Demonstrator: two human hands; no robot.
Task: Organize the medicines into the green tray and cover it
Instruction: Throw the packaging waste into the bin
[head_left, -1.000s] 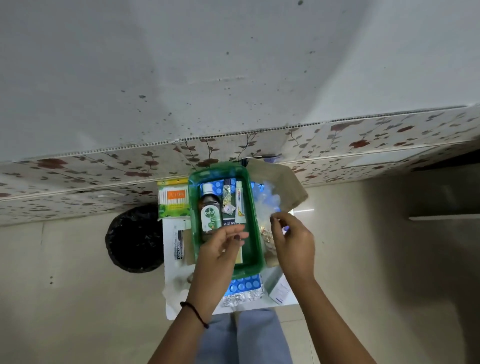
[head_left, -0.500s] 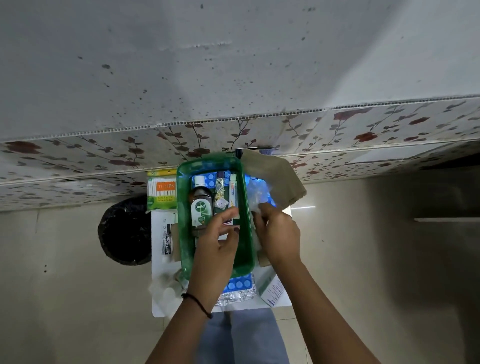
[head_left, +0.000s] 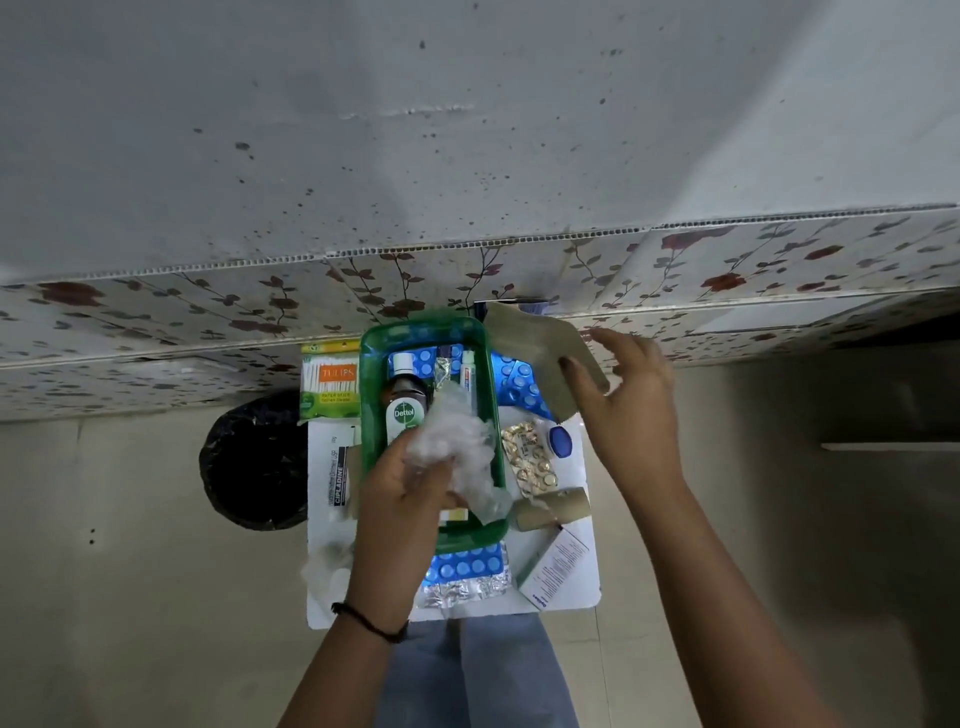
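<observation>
The green tray (head_left: 371, 415) stands on a small white table (head_left: 584, 592). Inside it are a Dettol bottle (head_left: 406, 402), a white tube (head_left: 469, 378) and a blue blister pack (head_left: 423, 358). My left hand (head_left: 402, 501) grips a crumpled clear plastic bag (head_left: 460, 441) over the tray's middle. My right hand (head_left: 631, 415) is raised to the tray's right, fingers spread, thumb against the edge of a brown paper sheet (head_left: 535, 353) that leans on the wall. Right of the tray lie blue blister packs (head_left: 519, 391), a gold strip (head_left: 530, 457) and a blue-capped jar (head_left: 561, 441).
A cotton-bud pack (head_left: 332, 384) and a Cipladine box (head_left: 338, 478) lie left of the tray. A bandage roll (head_left: 556, 510), a white box (head_left: 556, 566) and more blister strips (head_left: 462, 566) lie at the near side. A black bin (head_left: 254, 462) stands left of the table.
The clear bag has come from the tray's right side into my left hand over the tray. My right hand let it go and moved up right to the brown paper.
</observation>
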